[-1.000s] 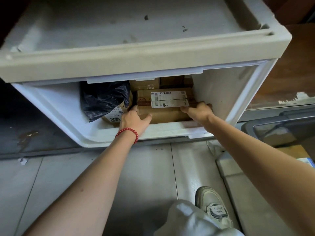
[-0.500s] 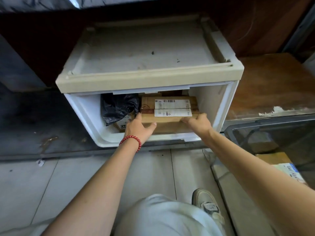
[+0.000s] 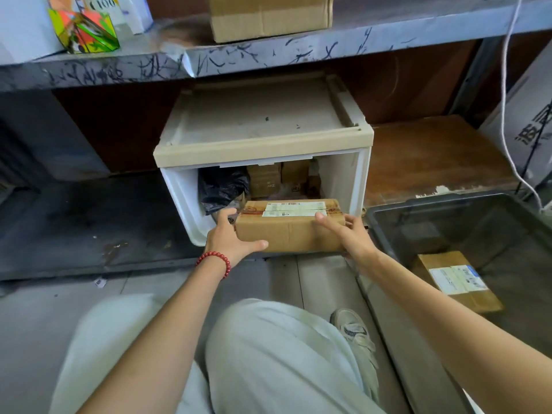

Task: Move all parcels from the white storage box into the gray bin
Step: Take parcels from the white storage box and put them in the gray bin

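Where the white box [image 3: 263,150] opens, left hand [image 3: 230,238] and right hand [image 3: 350,236] clasp a parcel [image 3: 286,231].

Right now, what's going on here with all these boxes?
A person grips a cardboard parcel with the left hand at its left end and the right hand at its right end, holding it at the open front of the white storage box. A black bag and more brown parcels sit inside the box. The gray bin on the right already holds one labelled parcel.
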{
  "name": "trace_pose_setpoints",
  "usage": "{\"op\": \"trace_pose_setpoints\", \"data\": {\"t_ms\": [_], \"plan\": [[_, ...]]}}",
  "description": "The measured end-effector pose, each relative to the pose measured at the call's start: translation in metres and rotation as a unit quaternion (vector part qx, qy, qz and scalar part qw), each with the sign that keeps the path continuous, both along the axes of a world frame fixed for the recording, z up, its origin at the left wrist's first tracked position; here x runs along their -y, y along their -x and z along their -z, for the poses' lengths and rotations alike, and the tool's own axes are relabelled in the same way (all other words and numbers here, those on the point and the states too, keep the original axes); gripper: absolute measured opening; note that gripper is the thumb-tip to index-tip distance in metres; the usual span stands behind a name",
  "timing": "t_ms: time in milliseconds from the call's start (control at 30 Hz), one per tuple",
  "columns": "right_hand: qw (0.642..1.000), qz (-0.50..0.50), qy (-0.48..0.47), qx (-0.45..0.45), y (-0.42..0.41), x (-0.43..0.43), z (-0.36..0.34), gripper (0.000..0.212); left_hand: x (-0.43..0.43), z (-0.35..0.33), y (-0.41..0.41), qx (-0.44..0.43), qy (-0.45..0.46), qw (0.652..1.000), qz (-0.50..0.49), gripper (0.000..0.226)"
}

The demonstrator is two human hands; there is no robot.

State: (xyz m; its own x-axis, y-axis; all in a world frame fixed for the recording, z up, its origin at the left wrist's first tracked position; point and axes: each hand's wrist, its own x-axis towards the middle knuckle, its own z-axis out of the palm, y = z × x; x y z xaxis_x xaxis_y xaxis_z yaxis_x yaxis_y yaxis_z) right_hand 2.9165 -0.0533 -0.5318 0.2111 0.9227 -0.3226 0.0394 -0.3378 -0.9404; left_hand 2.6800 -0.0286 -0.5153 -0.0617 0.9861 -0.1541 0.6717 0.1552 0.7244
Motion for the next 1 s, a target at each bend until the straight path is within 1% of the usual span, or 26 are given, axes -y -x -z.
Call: {"op": "trace_pose_setpoints", "data": {"t_ms": [67,133,200,267,367,467,533,633,733,833,1000], "plan": [[1.0,-0.006,0.016,-0.008,0.0,0.012,-0.001,0.09,0.009,-0.002,-0.007,0.05,-0.009,0.999,-0.019,0.092],[1.0,-0.003,0.02,0.018,-0.005,0.021,0.001,0.099,0.017,0.001,-0.015,0.101,-0.012,0.995,-0.024,0.091],[0.999,0.0,0.014,0.04,-0.014,0.03,0.0,0.108,0.022,0.007,-0.018,0.118,0.001,0.993,-0.015,0.092],[0.998,-0.016,0.01,0.059,-0.023,0.035,-0.001,0.114,0.023,0.011,-0.018,0.127,0.015,0.992,-0.009,0.091],[0.993,-0.053,0.02,0.101,-0.03,0.037,-0.001,0.116,0.019,0.014,-0.019,0.143,0.003,0.99,-0.02,0.085],[0.992,-0.055,0.011,0.112,-0.03,0.038,0.0,0.109,0.014,0.013,-0.023,0.153,-0.023,0.987,-0.053,0.069],[0.994,-0.049,-0.001,0.093,-0.029,0.038,0.002,0.102,0.011,0.013,-0.025,0.171,-0.035,0.982,-0.069,0.061],[0.998,-0.008,-0.009,0.058,-0.025,0.037,0.006,0.095,0.012,0.01,-0.028,0.191,-0.044,0.978,-0.077,0.061],[0.997,0.046,-0.007,0.059,-0.022,0.035,0.01,0.096,0.013,0.01,-0.031,0.198,-0.042,0.977,-0.061,0.06],[0.997,0.068,-0.006,0.046,-0.021,0.034,0.013,0.093,0.013,0.01,-0.03,0.185,-0.057,0.979,-0.056,0.055],[0.996,0.073,-0.001,0.046,-0.019,0.033,0.008,0.073,0.015,0.007,-0.03,0.187,-0.071,0.978,-0.055,0.053]]}}
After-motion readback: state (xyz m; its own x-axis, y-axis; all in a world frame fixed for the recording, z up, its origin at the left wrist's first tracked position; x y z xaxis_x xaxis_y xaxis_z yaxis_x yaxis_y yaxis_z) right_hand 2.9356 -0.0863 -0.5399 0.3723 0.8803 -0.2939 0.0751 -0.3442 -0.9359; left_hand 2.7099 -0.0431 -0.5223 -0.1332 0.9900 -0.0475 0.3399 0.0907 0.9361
